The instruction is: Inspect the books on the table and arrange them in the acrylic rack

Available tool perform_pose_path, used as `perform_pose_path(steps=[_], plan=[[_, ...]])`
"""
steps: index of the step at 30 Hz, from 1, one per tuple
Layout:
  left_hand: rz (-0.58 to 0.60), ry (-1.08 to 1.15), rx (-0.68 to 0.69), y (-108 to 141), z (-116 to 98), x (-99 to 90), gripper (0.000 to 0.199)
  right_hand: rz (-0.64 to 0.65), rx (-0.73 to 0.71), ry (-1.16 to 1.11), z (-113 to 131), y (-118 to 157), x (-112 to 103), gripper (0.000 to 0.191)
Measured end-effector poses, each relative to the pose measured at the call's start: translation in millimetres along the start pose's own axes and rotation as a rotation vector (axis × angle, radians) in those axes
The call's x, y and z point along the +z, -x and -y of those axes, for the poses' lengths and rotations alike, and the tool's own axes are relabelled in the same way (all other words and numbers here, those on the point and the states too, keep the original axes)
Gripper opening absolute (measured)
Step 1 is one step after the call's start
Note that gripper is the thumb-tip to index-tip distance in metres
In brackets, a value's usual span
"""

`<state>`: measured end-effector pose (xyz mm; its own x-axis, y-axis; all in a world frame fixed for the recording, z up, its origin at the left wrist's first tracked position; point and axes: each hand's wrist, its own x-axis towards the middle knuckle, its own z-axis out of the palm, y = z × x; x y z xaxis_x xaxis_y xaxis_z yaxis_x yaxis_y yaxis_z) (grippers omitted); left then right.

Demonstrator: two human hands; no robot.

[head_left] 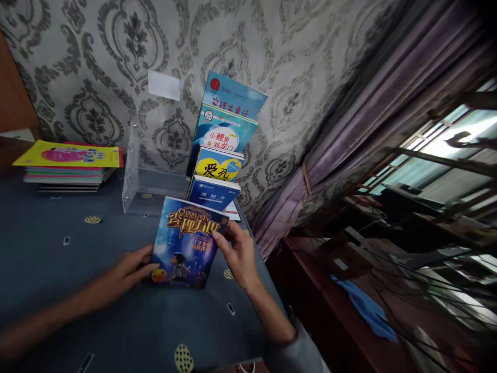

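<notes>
Light is dim, the window [437, 149] glares, and the right side blurs.

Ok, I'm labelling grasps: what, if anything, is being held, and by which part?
A blue book with gold lettering: the right hand grips its right edge near the top, thumb in front; the left hand holds its lower left edge.

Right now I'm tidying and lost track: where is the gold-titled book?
In the head view, the gold-titled book is left of centre, between the left hand and the right hand, nearer the camera than the upright books.
</notes>
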<state>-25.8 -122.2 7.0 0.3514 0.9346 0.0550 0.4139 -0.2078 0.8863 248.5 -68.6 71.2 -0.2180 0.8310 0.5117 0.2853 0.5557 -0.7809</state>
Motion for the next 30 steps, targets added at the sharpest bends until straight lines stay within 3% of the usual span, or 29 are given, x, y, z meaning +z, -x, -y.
perform_pose_path(steps=[3, 5, 7, 10, 13, 17, 20, 25, 30], plan=[[0.069, 0.096, -0.208, 4.3, 9.0, 1.3, 0.057, 0.055, 0.123, 0.028, -28.1, -17.9, 15.5, 0.023], [0.122, 0.068, -0.337, 6.9, 21.3, -0.2, 0.057, 0.145, 0.232, 0.207, -47.2, -18.7, 28.7, 0.018], [0.100, -0.039, -0.379, 8.0, 31.4, -5.1, 0.051, 0.207, 0.288, 0.382, -62.3, -12.4, 41.2, 0.012], [0.001, -0.305, -0.251, 4.5, 31.2, -15.0, 0.037, 0.225, 0.296, 0.489, -73.3, -0.2, 51.8, 0.025], [-0.030, -0.636, -0.090, -8.7, 12.5, -17.0, 0.027, 0.229, 0.305, 0.453, -75.9, 5.7, 52.4, 0.032], [-0.033, -0.836, 0.248, -44.5, -7.9, 2.8, 0.027, 0.202, 0.306, 0.364, -79.8, 7.4, 50.5, 0.034], [0.023, -0.878, 0.425, -76.3, -3.7, 23.4, 0.029, 0.188, 0.325, 0.334, -84.0, 8.9, 52.1, 0.042], [0.071, -0.948, 0.431, -106.5, 11.7, 39.2, 0.034, 0.195, 0.316, 0.339, -86.7, 11.0, 54.3, 0.048], [-0.005, -0.970, 0.340, -105.8, 17.8, 29.0, 0.037, 0.212, 0.305, 0.386, -82.5, 10.8, 52.5, 0.044]])
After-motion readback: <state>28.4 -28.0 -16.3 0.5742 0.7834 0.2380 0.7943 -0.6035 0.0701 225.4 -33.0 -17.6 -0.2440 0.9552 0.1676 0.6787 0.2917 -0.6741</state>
